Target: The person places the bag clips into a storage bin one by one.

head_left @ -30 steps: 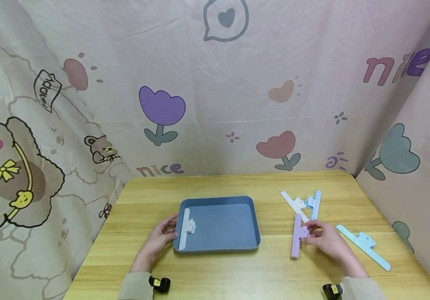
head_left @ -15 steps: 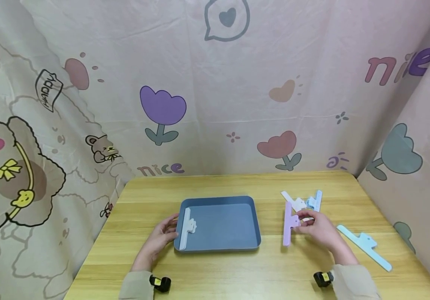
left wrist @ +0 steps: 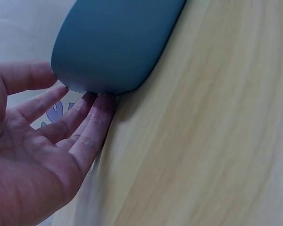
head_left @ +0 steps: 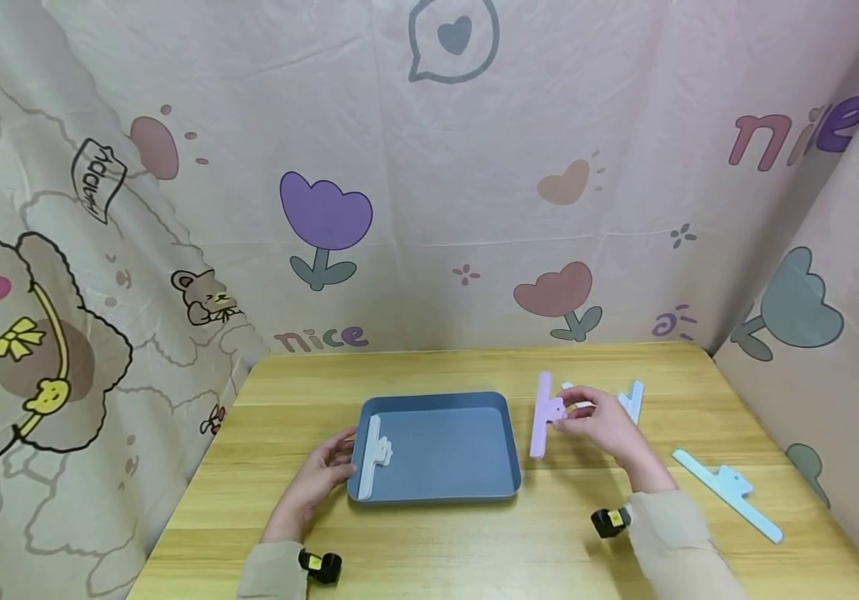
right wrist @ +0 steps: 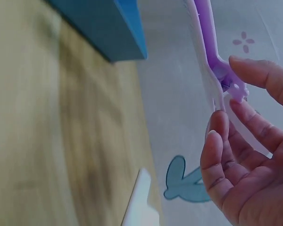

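In the head view, a purple bag clip (head_left: 540, 415) is pinched by its handle between the thumb and fingers of my right hand (head_left: 597, 421). It is raised just right of the blue-grey tray (head_left: 444, 502), its long bar pointing away from me. The right wrist view shows the purple clip (right wrist: 207, 42) from its end, thumb on one side and fingertips on the other. My left hand (head_left: 322, 473) rests at the tray's left side, its fairly straight fingers touching the tray's outer wall (left wrist: 108, 47). Inside the tray, along its left edge, lies a white bag clip (head_left: 370, 467).
Behind my right hand, another white clip (head_left: 566, 386) is mostly hidden, with a light blue clip (head_left: 635, 402) beside it. A mint-coloured clip (head_left: 729, 493) lies at the right of the wooden table (head_left: 459, 558). Printed curtains (head_left: 429, 208) hang around the table.
My right hand has lifted the purple clip and carried it left and away from me, toward the tray. The left hand, the tray and the clip in it have stayed put.
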The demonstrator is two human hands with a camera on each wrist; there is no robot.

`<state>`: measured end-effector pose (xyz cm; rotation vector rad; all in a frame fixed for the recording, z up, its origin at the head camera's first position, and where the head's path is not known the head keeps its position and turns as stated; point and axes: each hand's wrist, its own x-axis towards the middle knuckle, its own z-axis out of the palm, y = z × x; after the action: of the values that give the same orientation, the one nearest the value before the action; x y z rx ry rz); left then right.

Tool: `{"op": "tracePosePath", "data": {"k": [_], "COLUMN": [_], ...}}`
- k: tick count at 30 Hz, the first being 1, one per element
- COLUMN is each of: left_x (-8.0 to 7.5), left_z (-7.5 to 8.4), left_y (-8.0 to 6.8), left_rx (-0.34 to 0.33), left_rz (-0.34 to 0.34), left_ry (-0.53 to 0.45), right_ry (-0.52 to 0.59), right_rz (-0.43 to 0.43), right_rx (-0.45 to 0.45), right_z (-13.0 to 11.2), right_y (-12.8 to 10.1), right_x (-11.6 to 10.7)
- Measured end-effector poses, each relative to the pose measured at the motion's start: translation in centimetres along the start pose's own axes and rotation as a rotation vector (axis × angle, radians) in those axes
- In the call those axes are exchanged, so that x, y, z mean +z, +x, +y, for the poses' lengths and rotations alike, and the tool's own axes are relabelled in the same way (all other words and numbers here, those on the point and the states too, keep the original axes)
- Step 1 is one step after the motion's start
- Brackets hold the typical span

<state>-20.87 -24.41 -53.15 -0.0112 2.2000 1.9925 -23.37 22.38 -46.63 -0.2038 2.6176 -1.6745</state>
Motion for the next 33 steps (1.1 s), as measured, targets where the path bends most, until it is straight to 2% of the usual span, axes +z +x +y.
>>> {"op": "tracePosePath", "data": {"k": [9,17,26,33], "left_x": [-0.1,-0.1,-0.3,-0.2], "left_z": [-0.1,0.2,-0.1,-0.4], "left_y": [0.2,0.1,0.2,0.2], "left_rx": [0.003,-0.008,0.005,0.003], "left_rz": [-0.017,-0.02,-0.03,-0.012], "left_ry": [0.004,-0.018,-0.015,-0.004], "right_ry": [0.116,0.189,0.174,0.13], "right_rz": [-0.035,-0.056,-0.067,-0.094], "right_rx": [-0.023,-0.036,-0.008,-0.005], "right_z": [-1.9,-2.6,-3.6,-3.9], "right_y": [1.8,3.0,3.5,3.4], "right_x": [2.0,5.1,9.3,12.4]}}
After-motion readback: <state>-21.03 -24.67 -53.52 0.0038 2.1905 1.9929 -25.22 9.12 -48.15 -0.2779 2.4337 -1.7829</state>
